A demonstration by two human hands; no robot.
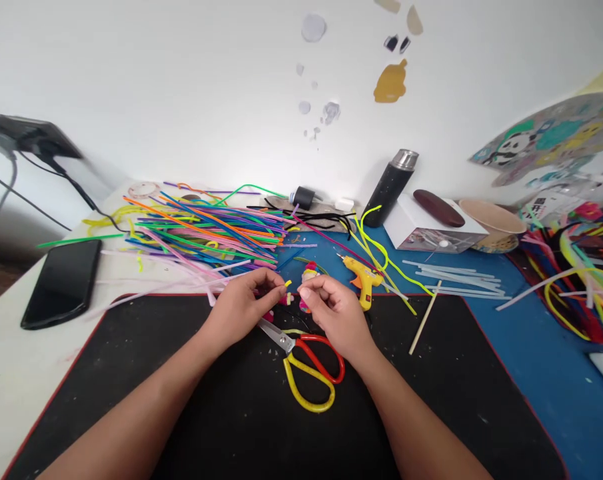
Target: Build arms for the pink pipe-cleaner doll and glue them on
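My left hand (254,303) is closed in a pinch on a short yellow pipe cleaner piece (288,284). Close beside it, my right hand (334,310) has thumb and fingertips pressed together; what they hold, if anything, is too small to make out. Small pink, red and yellow fuzzy figures (310,271) lie around and behind the fingertips, partly hidden. Below my hands rest scissors (308,400) with one yellow and one red handle, their blades partly under my left hand. A yellow glue gun (364,279) lies just beyond my right hand.
A heap of coloured pipe cleaners (206,230) spreads behind my left hand. A phone (61,283) lies on the left. Rightward are a wooden stick (425,318), glue sticks (461,277), a black flask (388,190), a white box (434,230), a paper bowl (496,227) and more pipe cleaners (576,287).
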